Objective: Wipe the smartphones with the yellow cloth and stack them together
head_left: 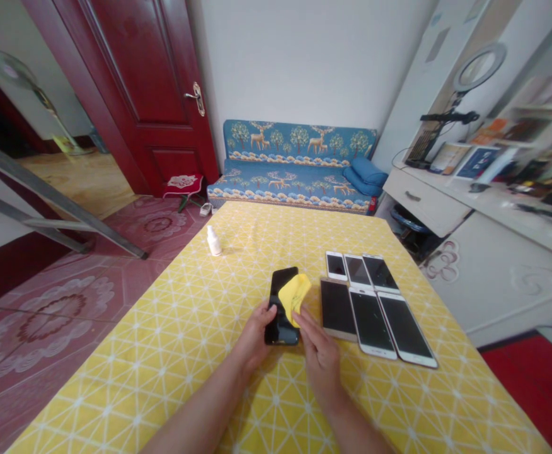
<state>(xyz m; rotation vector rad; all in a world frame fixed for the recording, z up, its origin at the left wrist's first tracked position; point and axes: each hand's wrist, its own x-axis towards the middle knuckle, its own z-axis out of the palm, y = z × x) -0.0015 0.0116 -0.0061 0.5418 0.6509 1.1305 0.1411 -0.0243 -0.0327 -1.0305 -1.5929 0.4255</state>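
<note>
A black smartphone [281,331] is tilted up over the table, its dark screen facing me. My left hand [257,331] grips its lower left side, thumb over the edge of the screen. In my right hand [319,350] a yellow cloth [293,295] is pinched between thumb and fingers. The cloth lies over the upper right part of the screen and hides some of it. To the right, several phones lie face up in two rows, among them a gold-edged one [338,309] closest to my right hand and a white one [373,321] beside it.
A small white spray bottle [213,241] stands at the table's far left. Yellow patterned cloth covers the table [162,353]. Beyond it is a blue sofa [295,170]; a white cabinet [493,252] stands at the right and a red stool [181,184] near the door.
</note>
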